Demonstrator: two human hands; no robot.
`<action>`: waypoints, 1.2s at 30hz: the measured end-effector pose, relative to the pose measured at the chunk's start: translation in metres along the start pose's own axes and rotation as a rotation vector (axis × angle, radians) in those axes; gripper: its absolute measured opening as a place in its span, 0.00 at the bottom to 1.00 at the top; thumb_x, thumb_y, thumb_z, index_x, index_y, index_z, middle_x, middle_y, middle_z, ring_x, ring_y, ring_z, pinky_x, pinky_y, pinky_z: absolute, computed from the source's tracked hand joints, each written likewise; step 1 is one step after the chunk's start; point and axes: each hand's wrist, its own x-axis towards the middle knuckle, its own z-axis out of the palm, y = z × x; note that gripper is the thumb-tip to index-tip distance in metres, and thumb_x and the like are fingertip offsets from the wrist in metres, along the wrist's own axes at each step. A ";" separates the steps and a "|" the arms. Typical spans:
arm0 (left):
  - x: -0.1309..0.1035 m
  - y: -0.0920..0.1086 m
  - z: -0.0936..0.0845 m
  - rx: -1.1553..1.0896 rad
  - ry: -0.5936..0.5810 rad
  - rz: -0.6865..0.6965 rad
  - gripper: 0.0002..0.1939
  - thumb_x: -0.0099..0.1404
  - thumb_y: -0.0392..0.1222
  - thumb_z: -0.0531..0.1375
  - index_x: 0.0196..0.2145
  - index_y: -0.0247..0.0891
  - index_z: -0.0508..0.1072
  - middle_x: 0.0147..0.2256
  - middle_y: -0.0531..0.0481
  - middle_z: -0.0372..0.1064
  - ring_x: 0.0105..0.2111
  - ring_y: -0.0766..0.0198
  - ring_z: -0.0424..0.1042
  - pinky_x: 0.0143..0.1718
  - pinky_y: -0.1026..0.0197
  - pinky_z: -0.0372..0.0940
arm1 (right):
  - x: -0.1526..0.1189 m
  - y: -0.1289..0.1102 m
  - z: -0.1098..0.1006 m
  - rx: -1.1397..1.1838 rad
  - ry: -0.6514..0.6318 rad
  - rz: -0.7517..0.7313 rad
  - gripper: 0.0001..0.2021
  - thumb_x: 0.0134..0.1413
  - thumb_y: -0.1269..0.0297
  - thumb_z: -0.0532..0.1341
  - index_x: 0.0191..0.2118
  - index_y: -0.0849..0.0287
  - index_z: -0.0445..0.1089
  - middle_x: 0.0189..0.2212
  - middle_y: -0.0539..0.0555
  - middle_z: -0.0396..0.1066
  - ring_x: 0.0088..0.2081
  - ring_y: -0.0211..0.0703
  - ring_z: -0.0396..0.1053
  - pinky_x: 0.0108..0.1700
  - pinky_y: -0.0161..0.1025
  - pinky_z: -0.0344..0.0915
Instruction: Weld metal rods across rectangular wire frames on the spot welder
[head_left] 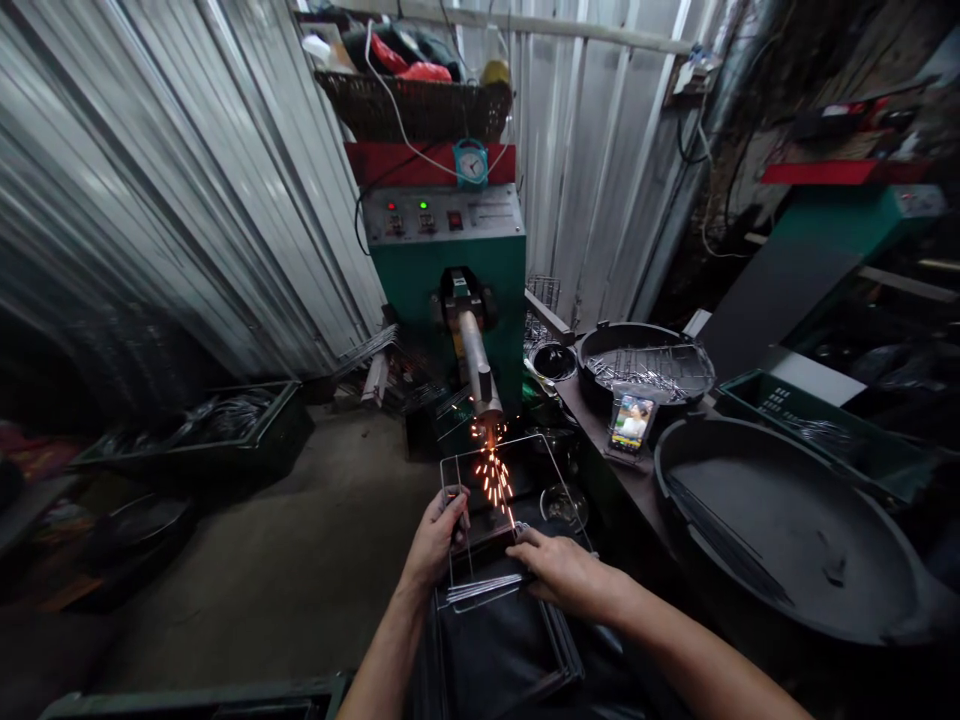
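My left hand (439, 535) is closed around the left side of a rectangular wire frame (556, 460), held level under the tip of a spot welder (480, 370). Bright orange sparks (495, 480) spray down from the welder's tip towards me. My right hand (559, 570) is closed at the near right of the frame, with its fingertips bent inward. From under its palm a bundle of thin metal rods (487, 588) sticks out to the left. More wire frames (566, 650) lie over my dark-covered lap.
A green machine cabinet (405, 270) with lit lamps stands ahead. To the right are a large round pan (817, 520), a second pan (645, 340) with wire pieces, and a propped phone (631, 422). A green crate (277, 430) of metal parts sits on the left floor.
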 end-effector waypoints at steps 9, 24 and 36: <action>-0.001 -0.002 0.000 0.082 0.064 0.007 0.17 0.50 0.51 0.58 0.35 0.39 0.63 0.16 0.61 0.57 0.12 0.76 0.53 0.12 0.72 0.46 | 0.001 0.009 0.022 -0.051 0.056 -0.005 0.23 0.47 0.67 0.58 0.51 0.56 0.56 0.46 0.56 0.60 0.39 0.45 0.66 0.38 0.39 0.63; 0.004 0.001 0.000 0.122 0.085 -0.016 0.16 0.50 0.50 0.57 0.35 0.40 0.63 0.16 0.61 0.57 0.12 0.76 0.53 0.13 0.72 0.46 | 0.003 0.011 0.033 -0.154 0.139 0.011 0.24 0.47 0.63 0.59 0.52 0.55 0.55 0.44 0.56 0.63 0.33 0.42 0.67 0.32 0.35 0.61; 0.094 0.044 -0.018 0.062 0.080 0.068 0.16 0.48 0.49 0.59 0.32 0.37 0.63 0.15 0.61 0.58 0.10 0.77 0.53 0.10 0.74 0.43 | 0.052 0.088 -0.002 0.221 0.581 0.067 0.03 0.49 0.65 0.57 0.29 0.59 0.64 0.26 0.50 0.64 0.29 0.37 0.63 0.31 0.32 0.59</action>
